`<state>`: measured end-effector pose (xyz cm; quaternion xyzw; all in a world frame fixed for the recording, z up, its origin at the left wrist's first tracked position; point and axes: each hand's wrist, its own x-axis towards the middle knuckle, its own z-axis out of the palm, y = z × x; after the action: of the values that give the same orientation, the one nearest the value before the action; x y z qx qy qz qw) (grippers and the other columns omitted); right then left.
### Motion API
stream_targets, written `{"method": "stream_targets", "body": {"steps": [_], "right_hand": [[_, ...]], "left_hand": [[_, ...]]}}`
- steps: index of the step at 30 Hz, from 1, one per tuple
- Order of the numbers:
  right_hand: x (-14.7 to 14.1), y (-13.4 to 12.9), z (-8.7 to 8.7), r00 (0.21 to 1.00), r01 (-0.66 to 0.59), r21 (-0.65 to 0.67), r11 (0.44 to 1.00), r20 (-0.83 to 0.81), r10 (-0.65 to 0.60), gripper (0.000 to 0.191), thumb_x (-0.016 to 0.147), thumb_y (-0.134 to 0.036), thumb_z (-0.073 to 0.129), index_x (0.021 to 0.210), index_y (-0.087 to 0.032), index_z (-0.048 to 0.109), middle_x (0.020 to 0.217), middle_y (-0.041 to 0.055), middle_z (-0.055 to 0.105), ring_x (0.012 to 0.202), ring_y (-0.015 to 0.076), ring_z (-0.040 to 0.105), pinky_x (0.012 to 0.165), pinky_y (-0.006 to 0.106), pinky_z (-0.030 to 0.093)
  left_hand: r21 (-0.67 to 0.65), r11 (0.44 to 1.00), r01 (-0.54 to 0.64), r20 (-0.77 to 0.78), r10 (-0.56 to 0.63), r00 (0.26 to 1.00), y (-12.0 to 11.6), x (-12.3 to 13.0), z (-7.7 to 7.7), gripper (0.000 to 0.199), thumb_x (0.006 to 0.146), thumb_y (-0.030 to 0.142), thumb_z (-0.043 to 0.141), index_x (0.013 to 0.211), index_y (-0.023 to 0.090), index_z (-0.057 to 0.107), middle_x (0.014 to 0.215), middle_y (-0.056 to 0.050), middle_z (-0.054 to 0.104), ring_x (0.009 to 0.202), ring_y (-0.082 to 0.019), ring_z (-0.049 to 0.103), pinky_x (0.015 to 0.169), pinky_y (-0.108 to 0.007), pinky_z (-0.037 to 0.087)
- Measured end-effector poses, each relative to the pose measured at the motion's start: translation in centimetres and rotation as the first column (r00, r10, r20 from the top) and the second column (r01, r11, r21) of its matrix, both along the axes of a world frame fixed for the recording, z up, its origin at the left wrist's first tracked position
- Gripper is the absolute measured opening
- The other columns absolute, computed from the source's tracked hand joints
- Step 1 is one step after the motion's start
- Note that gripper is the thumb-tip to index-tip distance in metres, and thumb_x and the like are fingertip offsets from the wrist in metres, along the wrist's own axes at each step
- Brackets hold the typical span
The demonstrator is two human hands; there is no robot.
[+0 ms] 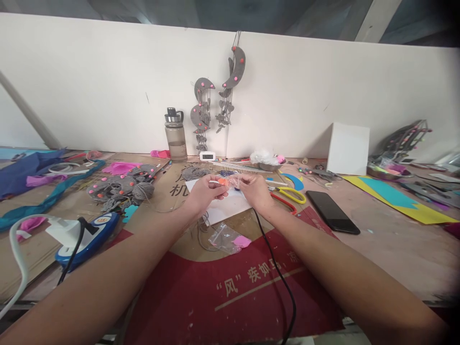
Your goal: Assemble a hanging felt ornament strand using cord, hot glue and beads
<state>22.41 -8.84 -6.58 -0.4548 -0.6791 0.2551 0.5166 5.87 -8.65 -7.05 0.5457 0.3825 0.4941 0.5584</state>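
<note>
In the middle of the head view, my left hand and my right hand are raised close together. A small clear plastic bag with something orange at its left end is stretched between their fingertips. Each hand pinches one side of it. Whether the orange piece, soft-looking like clay, is inside the bag I cannot tell. White paper lies below the hands. Nearer to me, another clear zip bag holds a pink lump. Yellow-handled scissors rest beside my right hand.
A black cable runs under my right wrist. At right lies a phone; at left, a blue power strip and grey yarn. A water bottle stands near the wall, where grey moon-shaped hangings hang.
</note>
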Motion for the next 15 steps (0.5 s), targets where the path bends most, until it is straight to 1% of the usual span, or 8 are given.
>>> {"method": "stream_targets", "body": {"steps": [2,5,7,10,12,15], "right_hand": [[-0.15,-0.12,0.01,0.999,-0.035,-0.012,0.999,0.021,0.035,0.027,0.077,-0.037,0.064,0.093,-0.019,0.076,0.088,0.0029,0.075,0.08,0.018,0.065,0.073,0.027,0.049],[-0.21,-0.17,-0.05,0.995,-0.07,-0.031,0.997,0.072,0.072,0.028,0.078,-0.039,0.064,0.095,-0.02,0.076,0.086,0.0028,0.075,0.079,0.0185,0.066,0.071,0.027,0.049],[-0.18,-0.15,-0.08,0.992,-0.073,-0.027,0.997,0.1,0.076,0.029,0.077,-0.041,0.065,0.093,-0.019,0.077,0.081,0.0027,0.075,0.076,0.0184,0.065,0.069,0.027,0.049],[-0.14,-0.08,-0.09,0.995,-0.046,-0.002,0.999,0.092,0.046,0.029,0.077,-0.042,0.066,0.089,-0.019,0.077,0.078,0.0027,0.074,0.074,0.0181,0.064,0.069,0.027,0.049],[-0.12,0.01,-0.09,0.997,-0.043,-0.001,0.999,0.061,0.043,0.03,0.076,-0.043,0.066,0.089,-0.019,0.077,0.08,0.0028,0.074,0.074,0.0176,0.064,0.069,0.028,0.049],[-0.01,0.13,-0.03,0.998,-0.058,-0.012,0.998,0.019,0.058,0.03,0.076,-0.042,0.066,0.091,-0.018,0.076,0.084,0.0039,0.075,0.073,0.017,0.065,0.071,0.029,0.05]], "left_hand": [[0.011,1.0,-0.012,-0.02,0.012,1.0,0.05,-0.16,0.03,0.037,0.068,0.02,0.075,0.096,0.015,0.052,0.073,-0.004,0.068,0.063,-0.012,0.063,0.062,-0.026,0.047],[0.039,0.999,0.002,-0.093,0.001,0.996,0.04,-0.36,0.11,0.035,0.069,0.019,0.074,0.096,0.016,0.051,0.067,-0.003,0.068,0.062,-0.013,0.063,0.061,-0.026,0.046],[0.051,0.999,0.012,-0.141,-0.004,0.99,0.0,-0.41,0.17,0.034,0.07,0.017,0.073,0.096,0.016,0.051,0.066,-0.003,0.068,0.062,-0.014,0.063,0.061,-0.027,0.047],[0.069,0.998,0.014,-0.187,0.0,0.982,-0.09,-0.35,0.26,0.034,0.07,0.016,0.071,0.096,0.016,0.05,0.066,-0.003,0.068,0.063,-0.015,0.064,0.062,-0.028,0.047],[0.069,0.998,0.006,-0.159,0.005,0.987,-0.17,-0.26,0.34,0.034,0.069,0.015,0.071,0.097,0.016,0.05,0.069,-0.003,0.068,0.064,-0.015,0.064,0.064,-0.028,0.048],[0.023,1.0,0.01,-0.029,-0.009,1.0,-0.3,-0.14,0.5,0.031,0.07,0.017,0.071,0.094,0.015,0.052,0.076,-0.004,0.068,0.068,-0.014,0.064,0.068,-0.029,0.048]]}}
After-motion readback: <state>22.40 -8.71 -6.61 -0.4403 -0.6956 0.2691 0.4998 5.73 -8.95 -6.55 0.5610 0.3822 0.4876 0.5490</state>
